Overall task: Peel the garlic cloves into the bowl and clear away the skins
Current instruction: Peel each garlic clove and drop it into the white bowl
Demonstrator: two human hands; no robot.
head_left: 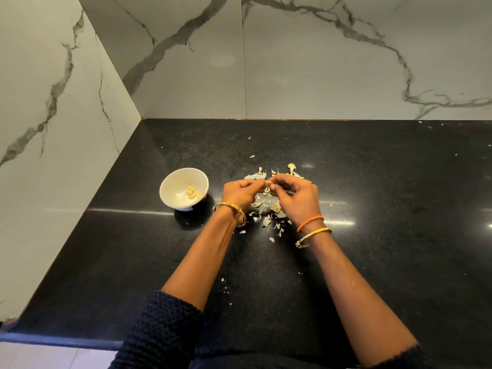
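Garlic clove [269, 183], pale and small, sits pinched between the fingertips of my two hands, directly right of the bowl [170, 191] and raised a little above the countertop [399, 182]. My left hand [241, 192] curls its fingers around the clove from the bowl's side; my right hand [296, 197] meets it from the far side, thumb and forefinger closed on the same clove, so the two hands touch at the fingertips. How much skin remains on this clove I cannot tell, as the fingers cover most of it.

The bowl, white and tilted toward me, stands on the countertop just left of my left hand, near but not touching it. Peeled cloves [192, 193] lie together inside the bowl, low against its right inner wall.

Skins [269, 209] are scattered right of the bowl: a loose heap lies on the countertop beneath and between my wrists, and a second cluster lies just beyond my fingertips, on the side away from me. Stray flakes lie farther from the bowl, toward the wall behind it and toward the counter's near edge.

A gold bangle [234, 210] circles my left wrist, the one closest to the bowl; an orange cord [310, 222] and another bangle [314, 237] circle my right wrist.
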